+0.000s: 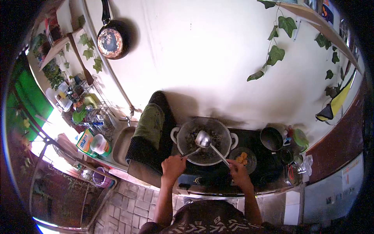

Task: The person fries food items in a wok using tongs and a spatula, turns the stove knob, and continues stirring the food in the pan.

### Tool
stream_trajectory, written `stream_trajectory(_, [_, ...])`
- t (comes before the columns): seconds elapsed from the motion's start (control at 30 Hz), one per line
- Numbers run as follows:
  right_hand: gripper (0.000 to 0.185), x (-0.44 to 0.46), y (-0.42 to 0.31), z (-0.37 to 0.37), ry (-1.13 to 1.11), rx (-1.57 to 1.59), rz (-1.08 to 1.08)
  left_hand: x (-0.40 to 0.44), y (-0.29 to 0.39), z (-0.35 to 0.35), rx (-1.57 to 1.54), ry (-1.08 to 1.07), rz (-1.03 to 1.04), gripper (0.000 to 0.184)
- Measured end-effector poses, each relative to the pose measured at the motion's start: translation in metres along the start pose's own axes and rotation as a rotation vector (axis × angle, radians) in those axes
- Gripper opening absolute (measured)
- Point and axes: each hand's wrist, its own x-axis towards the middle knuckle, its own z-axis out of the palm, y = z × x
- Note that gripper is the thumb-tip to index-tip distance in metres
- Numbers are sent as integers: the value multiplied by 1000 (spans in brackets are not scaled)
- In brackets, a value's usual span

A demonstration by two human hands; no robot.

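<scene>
I am wearing the camera on my head, and it is looking forward and down, fairly close over my left hand and right hand. The pot is sitting just below centre, the wall is filling the top, and the round borders are darkening, perhaps hiding detail.

My left hand is closed, back upward, just off the near left of the pot; my right hand, fingers curled shut, sits to its near right. My bare left forearm and right forearm slant inward toward it.
</scene>
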Motion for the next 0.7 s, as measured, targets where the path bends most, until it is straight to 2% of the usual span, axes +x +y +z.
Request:
stream_trajectory(0.07, [29,3,-4,-5,34,60,-54,0,4,-9,8,34,-37,44])
stream_trajectory(0.17, [29,0,-7,-12,66,10,13,-1,3,-13,-27,108,-63,43])
stream_trajectory(0.23, [30,-3,-2,-14,209,-111,-187,0,4,-11,-14,155,-110,43])
stream_trajectory(0.27, [30,-3,4,-16,212,-110,-186,1,3,-8,-12,156,-108,43])
stream_trajectory(0.47, [35,-3,23,-15,126,-225,-126,11,2,14,48,42,-115,44])
stream_trajectory(0.53, [35,-5,22,-14,60,-182,-61,10,7,19,49,-108,-106,46])
stream_trajectory(0.7, [34,-3,2,-22,-34,-173,7,9,17,22,42,-81,-48,46])
